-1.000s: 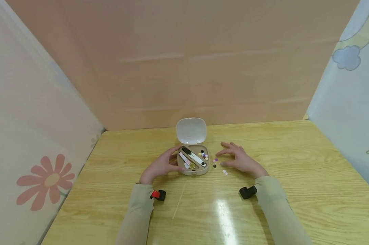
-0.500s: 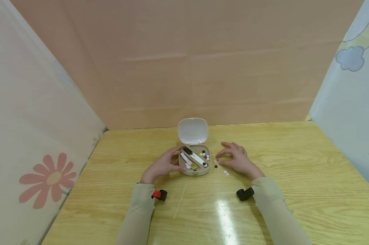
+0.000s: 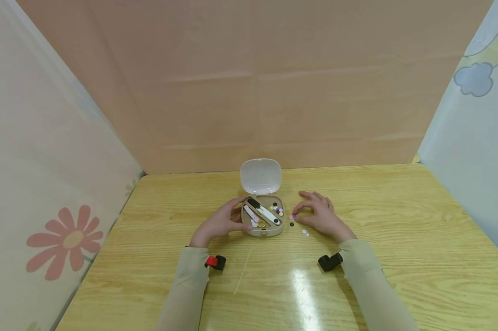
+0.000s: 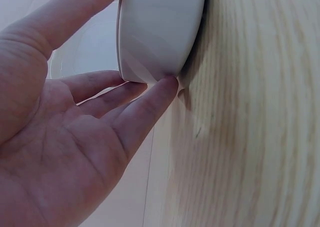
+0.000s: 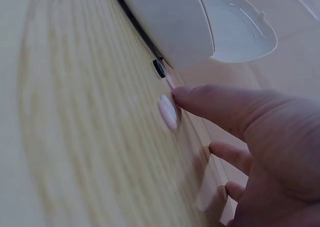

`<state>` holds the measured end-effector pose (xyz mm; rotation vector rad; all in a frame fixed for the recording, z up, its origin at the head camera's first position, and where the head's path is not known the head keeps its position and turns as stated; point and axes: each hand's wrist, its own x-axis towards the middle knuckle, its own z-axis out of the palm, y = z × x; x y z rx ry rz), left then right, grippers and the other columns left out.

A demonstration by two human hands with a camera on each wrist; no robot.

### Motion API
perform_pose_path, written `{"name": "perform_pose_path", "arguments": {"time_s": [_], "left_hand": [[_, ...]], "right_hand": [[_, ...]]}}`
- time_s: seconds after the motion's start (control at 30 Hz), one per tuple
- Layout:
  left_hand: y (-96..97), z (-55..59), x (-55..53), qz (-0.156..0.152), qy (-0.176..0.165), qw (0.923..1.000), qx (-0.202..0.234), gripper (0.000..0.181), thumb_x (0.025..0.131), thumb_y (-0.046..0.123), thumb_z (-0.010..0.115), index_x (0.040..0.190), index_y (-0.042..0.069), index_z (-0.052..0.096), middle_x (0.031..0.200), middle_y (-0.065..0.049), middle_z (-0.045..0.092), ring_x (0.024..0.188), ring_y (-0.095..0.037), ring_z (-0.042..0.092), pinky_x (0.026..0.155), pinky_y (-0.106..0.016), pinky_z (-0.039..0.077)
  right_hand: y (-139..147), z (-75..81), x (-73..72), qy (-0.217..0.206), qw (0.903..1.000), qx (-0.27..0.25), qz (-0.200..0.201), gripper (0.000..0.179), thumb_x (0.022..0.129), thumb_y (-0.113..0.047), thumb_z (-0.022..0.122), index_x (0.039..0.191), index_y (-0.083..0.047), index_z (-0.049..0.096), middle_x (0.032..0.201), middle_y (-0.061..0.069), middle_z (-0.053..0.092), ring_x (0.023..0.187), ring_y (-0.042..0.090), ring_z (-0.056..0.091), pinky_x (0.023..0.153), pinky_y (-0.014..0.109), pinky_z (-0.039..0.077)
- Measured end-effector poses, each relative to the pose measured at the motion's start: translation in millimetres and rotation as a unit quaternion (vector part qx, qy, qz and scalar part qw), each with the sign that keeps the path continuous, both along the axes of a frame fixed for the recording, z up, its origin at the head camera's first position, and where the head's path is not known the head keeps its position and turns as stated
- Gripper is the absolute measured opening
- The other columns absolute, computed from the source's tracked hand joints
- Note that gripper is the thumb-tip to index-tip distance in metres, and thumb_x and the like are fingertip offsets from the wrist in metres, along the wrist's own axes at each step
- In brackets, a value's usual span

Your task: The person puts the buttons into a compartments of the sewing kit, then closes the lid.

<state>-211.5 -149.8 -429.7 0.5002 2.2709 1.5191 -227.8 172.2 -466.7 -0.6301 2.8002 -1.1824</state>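
Note:
A small beige box [image 3: 263, 233] stands on the table with its translucent lid [image 3: 260, 176] raised at the back. My left hand [image 3: 219, 225] grips the box's left side, thumb at the front and fingers farther back; in the left wrist view, fingertips [image 4: 167, 84] touch its wall. Inside lie a white-and-black tool [image 3: 269, 214], a pink patterned strip [image 3: 251, 213], a gold round piece [image 3: 261, 223] and several small buttons [image 3: 277, 209]. Right of the box, my right hand [image 3: 322, 218] pinches at a purple button [image 3: 294, 216], its thumb and index finger nearly meeting. The fingertips partly hide that button.
Beside the right hand lie a black button [image 3: 292, 224] and two pale buttons [image 3: 305, 233]. The wooden table [image 3: 377, 276] ends at a tan backdrop [image 3: 249, 92], with patterned side panels left and right. Each wrist carries a small black camera [image 3: 329, 262].
My right thumb and index finger have come together at the purple button, the hand having shifted slightly left. The left hand stays on the box. The head view has shifted a little.

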Motion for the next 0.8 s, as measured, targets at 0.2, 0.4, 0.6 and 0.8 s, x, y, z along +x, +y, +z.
{"name": "perform_pose_path", "arguments": {"time_s": [0.2,0.4,0.6,0.8], "left_hand": [[1.0,-0.8,0.3,-0.009,-0.008,0.9999,0.008,0.091,0.077,0.01,0.081,0.151,0.011,0.028,0.152,-0.008,0.029,0.134,-0.033,0.035,0.104,-0.038,0.039],[-0.2,-1.5,-1.5,0.0,-0.002,1.0,0.008,0.092,0.076,0.01,0.082,0.15,0.009,0.028,0.152,-0.008,0.028,0.134,-0.033,0.035,0.104,-0.039,0.04],[-0.5,-0.6,-1.2,0.0,-0.005,1.0,0.002,0.093,0.076,0.01,0.082,0.151,0.009,0.028,0.152,-0.007,0.028,0.134,-0.033,0.035,0.104,-0.037,0.04],[0.2,0.9,-0.2,0.001,-0.012,0.9999,0.003,0.093,0.076,0.01,0.082,0.151,0.011,0.028,0.152,-0.007,0.028,0.135,-0.032,0.034,0.105,-0.039,0.039]], "right_hand": [[1.2,-1.5,1.1,-0.004,1.0,0.005,-0.006,0.007,0.082,-0.026,0.077,0.085,-0.026,0.071,0.149,0.016,0.033,0.138,0.049,0.008,0.105,0.066,-0.008],[-0.9,2.4,1.0,-0.002,1.0,0.002,-0.003,0.006,0.082,-0.025,0.076,0.084,-0.025,0.07,0.149,0.017,0.033,0.137,0.049,0.008,0.105,0.066,-0.007],[-1.4,4.1,1.9,-0.012,0.9999,0.001,-0.008,0.008,0.082,-0.022,0.076,0.082,-0.022,0.069,0.15,0.017,0.032,0.138,0.049,0.007,0.106,0.066,-0.009],[-0.2,3.4,2.1,-0.013,0.9999,-0.003,-0.007,0.008,0.082,-0.021,0.076,0.081,-0.023,0.068,0.15,0.017,0.031,0.138,0.049,0.006,0.105,0.066,-0.009]]}}
